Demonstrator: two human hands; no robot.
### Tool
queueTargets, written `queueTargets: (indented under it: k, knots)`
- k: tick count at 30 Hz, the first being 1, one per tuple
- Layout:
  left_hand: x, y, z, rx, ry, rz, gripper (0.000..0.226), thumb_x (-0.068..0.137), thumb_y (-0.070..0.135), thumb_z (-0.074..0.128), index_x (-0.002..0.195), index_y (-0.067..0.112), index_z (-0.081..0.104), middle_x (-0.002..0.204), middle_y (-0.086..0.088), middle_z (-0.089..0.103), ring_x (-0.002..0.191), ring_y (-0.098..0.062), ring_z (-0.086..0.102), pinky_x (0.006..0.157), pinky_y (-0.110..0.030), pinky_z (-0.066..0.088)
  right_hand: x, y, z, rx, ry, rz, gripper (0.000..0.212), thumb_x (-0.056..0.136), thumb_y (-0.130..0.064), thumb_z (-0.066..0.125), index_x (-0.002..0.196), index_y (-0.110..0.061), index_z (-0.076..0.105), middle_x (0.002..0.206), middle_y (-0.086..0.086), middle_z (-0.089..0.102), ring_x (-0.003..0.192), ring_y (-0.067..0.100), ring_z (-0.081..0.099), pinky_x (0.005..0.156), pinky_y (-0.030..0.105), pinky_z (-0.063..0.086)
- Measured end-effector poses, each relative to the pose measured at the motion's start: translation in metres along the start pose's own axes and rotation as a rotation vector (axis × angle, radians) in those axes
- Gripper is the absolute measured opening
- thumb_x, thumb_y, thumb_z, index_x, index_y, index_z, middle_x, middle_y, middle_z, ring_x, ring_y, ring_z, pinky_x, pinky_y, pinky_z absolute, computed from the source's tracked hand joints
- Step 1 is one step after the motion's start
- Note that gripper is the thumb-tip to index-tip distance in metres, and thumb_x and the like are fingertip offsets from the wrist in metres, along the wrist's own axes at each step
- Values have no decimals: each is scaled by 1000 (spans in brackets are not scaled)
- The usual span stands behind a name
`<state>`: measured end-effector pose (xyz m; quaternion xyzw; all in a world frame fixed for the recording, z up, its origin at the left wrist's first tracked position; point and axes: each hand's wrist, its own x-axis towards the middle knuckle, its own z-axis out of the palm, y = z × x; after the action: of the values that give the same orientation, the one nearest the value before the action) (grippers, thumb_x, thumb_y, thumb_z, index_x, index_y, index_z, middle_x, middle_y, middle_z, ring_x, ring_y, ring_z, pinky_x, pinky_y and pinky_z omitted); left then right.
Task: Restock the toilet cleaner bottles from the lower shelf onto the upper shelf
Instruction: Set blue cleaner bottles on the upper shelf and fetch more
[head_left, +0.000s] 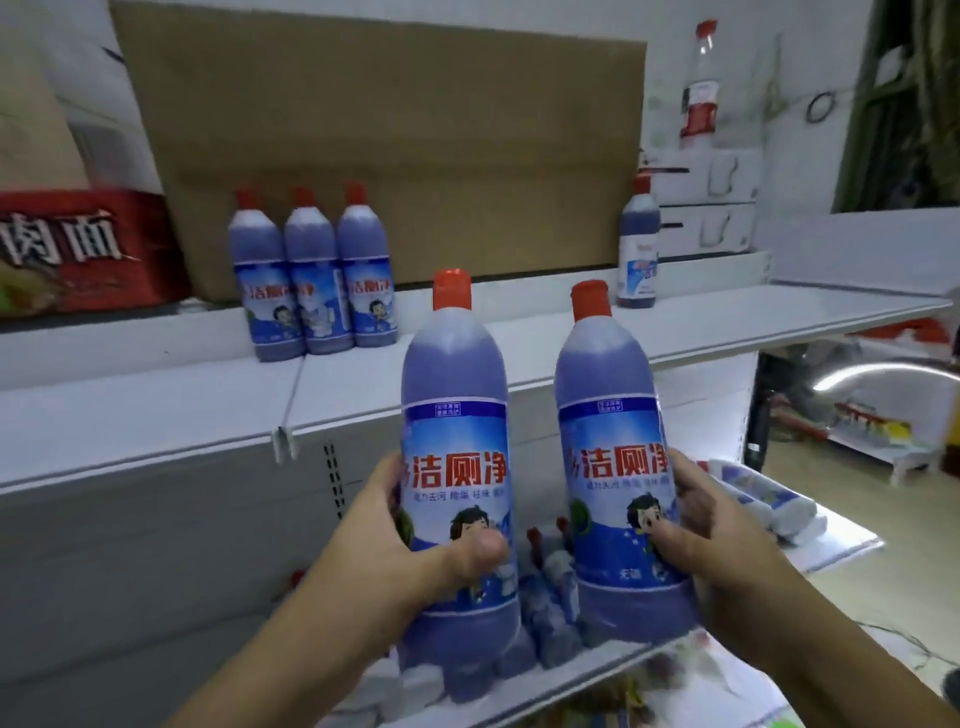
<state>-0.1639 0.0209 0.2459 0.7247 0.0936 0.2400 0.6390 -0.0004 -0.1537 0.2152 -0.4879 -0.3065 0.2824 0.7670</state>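
both hands were up close to the viewer, each wrapped round a toilet cleaner bottle. the left hand (415, 545) gripped the left bottle (457, 415) low on its label, thumb across the front; the right hand (727, 545) gripped the right bottle (608, 415) the same way. both bottles stood upright with red caps on, side by side but apart, held above the lower shelf (836, 551) and in front of the edge of the upper shelf (156, 415). to my eye this was the carrying step: the pair was off the lower shelf and not yet set down above.

the next move would call for raising both bottles over the upper shelf's front edge and standing them on bare white board, most likely in the gap between the row of three bottles (311, 280) on the left and the lone bottle (639, 244) far to the right. that gap looked wide, so little stood in the way; the risk was knocking the row of three bottles with the left bottle, or setting one down on the seam (297, 387) between shelf panels.

behind the row leaned a cardboard sheet (389, 130), with a red carton (78, 249) to its left. more bottles (550, 613) lay jumbled on the lower shelf beneath the hands, and a wrapped pack (769, 499) lay to the right of them.
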Motion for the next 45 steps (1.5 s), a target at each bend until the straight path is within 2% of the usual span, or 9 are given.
queueTargets:
  k: [5,9,14,18,26,30,35,39,45]
  knots:
    - [23,45,-49,69,146,82,80,13,53,90,87,30,68,85,-5,75,75,-21,73,59,-24,55,65,-31,41,-70,-188,-124,105,14,-37,96,111,-11,62,99,17,73,85,28,72,62,30,58]
    - [56,74,-85,165,302,142,74,34,36,88,101,23,60,84,1,76,74,-16,73,55,-23,56,130,-61,72,-144,-333,-126,66,24,-37,94,85,-20,75,92,12,75,81,24,73,61,29,58]
    - [113,87,-142,357,513,141,66,50,21,85,107,29,54,97,6,70,87,-13,68,70,-29,55,219,-71,114,-247,-295,-148,58,54,-22,77,109,-14,62,106,9,71,96,25,69,77,38,57]
    - [158,77,-182,519,594,119,68,55,21,89,111,25,51,101,10,64,89,-4,62,69,-22,51,277,-63,150,-402,-297,-193,42,67,-16,81,106,-15,65,97,2,73,89,18,70,69,27,57]
    - [202,30,-217,548,694,57,78,50,26,92,116,23,50,106,6,65,96,-13,64,82,-32,55,326,-3,192,-476,-212,-118,40,68,-11,82,103,-16,62,96,-1,70,86,14,65,70,30,55]
    - [207,22,-217,578,698,86,75,54,25,90,114,29,46,106,11,60,98,-12,60,86,-32,54,330,11,187,-581,-208,-158,48,68,-12,83,109,-22,60,101,-6,68,96,15,64,86,38,55]
    - [205,18,-215,552,625,83,69,61,23,86,113,34,43,99,19,55,91,-6,56,81,-26,52,325,18,190,-660,-246,-215,48,68,-17,83,109,-25,59,102,-10,67,97,11,63,85,33,55]
    - [200,17,-222,504,539,15,67,65,19,84,118,31,44,110,11,58,94,-6,60,72,-20,53,321,17,191,-739,-249,-211,45,70,-24,81,106,-31,55,98,-15,64,99,10,62,80,27,52]
    - [189,11,-226,578,373,-73,66,79,8,72,133,24,38,110,7,57,91,-2,58,68,-12,49,314,16,187,-897,-252,-207,53,69,-19,81,116,-26,55,108,-6,66,101,15,63,91,36,52]
